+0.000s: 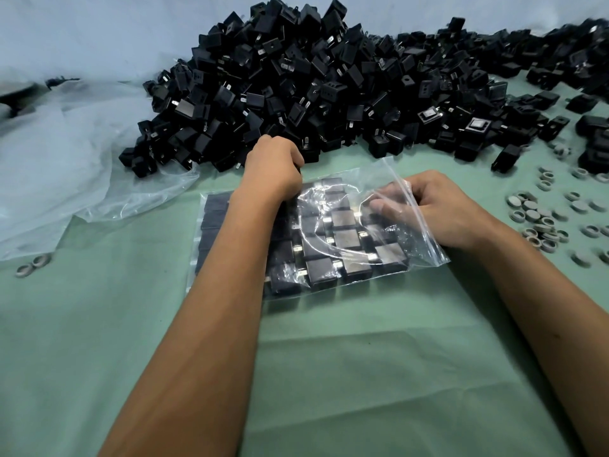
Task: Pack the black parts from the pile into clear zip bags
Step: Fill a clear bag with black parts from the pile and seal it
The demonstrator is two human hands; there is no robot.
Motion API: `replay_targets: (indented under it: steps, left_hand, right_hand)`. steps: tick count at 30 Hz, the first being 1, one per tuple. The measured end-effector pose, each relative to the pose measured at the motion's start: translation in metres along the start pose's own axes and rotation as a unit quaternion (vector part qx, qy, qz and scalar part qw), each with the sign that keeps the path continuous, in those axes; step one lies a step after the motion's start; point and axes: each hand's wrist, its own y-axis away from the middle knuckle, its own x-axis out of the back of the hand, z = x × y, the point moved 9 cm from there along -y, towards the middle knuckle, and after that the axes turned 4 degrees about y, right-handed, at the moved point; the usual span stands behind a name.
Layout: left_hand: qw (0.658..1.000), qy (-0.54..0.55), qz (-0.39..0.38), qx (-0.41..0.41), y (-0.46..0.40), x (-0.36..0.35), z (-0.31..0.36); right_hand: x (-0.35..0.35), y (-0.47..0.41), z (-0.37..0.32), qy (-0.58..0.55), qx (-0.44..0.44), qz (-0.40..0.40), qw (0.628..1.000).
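Step in hand: filling zip bag (333,245), laid flat on green-covered bench (329,374), centre of view, mouth toward right. Packed inside in neat rows: black parts (346,239), square bodies w/ metal tabs between. Approx. full judging by rows reaching near mouth; rightmost column appears short.

Left hand (273,166): at far edge of bag, touching near foot of pile (313,80). Fingers curled under, tips hidden; likely picking a part from pile edge or steadying bag's far side. Cannot tell which, nor whether anything is grasped.

Right hand (435,209): at bag mouth, fingers (385,206) inside opening under the clear film, thumb side outside. Holding mouth open and/or nudging parts into line. Film lifted and wrinkled there.

Next move, as judged: bring one more part to mouth w/ left hand, slide in beside last row, tabs aligned w/ neighbours. Requires mouth kept wide, film not snagged on metal tabs. Once rows complete: withdraw right fingers, flatten, press zip shut along full length.

Also on bench: large loose clear plastic sheet (66,153) at left, partly under pile; grey rings (540,219) scattered at right, two more at left (33,263).

Markings: none legible. No brand, label or print readable on bag, parts or rings at this res.
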Motion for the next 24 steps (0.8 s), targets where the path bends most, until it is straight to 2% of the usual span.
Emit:
replay_targets:
  steps: [2,5,7,9,12,16,18,21,24]
  left_hand:
    - [1.0,0.005,-0.001,-0.001,0.001,0.0,0.001]
    - [0.998,0.041,0.037,-0.009,0.001,0.009,0.006]
    - [0.991,0.113,0.069,-0.025,0.002,0.017,0.013]
    - [0.974,0.213,0.064,-0.045,0.006,0.017,0.025]
    - [0.95,0.291,0.032,-0.113,0.019,0.009,0.059]
    - [0.94,0.232,0.043,-0.247,0.04,-0.002,0.11]
    - [0.933,0.213,0.057,-0.285,0.049,-0.007,0.126]
    - [0.933,0.201,0.056,-0.295,0.053,-0.017,0.134]
    - [0.946,0.156,0.009,-0.285,0.05,-0.027,0.132]
  right_hand:
    - [0.006,-0.002,0.009,-0.028,-0.02,0.031,0.999]
    - [0.026,-0.003,0.026,-0.051,-0.062,0.147,0.986]
    - [0.041,0.0,0.032,-0.055,-0.077,0.223,0.97]
    - [0.051,0.004,0.027,-0.055,-0.055,0.262,0.962]
    - [0.051,0.004,0.014,-0.106,-0.008,0.249,0.963]
    - [0.035,0.0,0.007,-0.174,0.003,0.181,0.968]
    - [0.033,-0.001,0.006,-0.188,0.006,0.171,0.967]
    - [0.04,0.0,0.013,-0.233,-0.014,0.182,0.955]
    - [0.051,0.002,0.031,-0.261,-0.085,0.219,0.936]
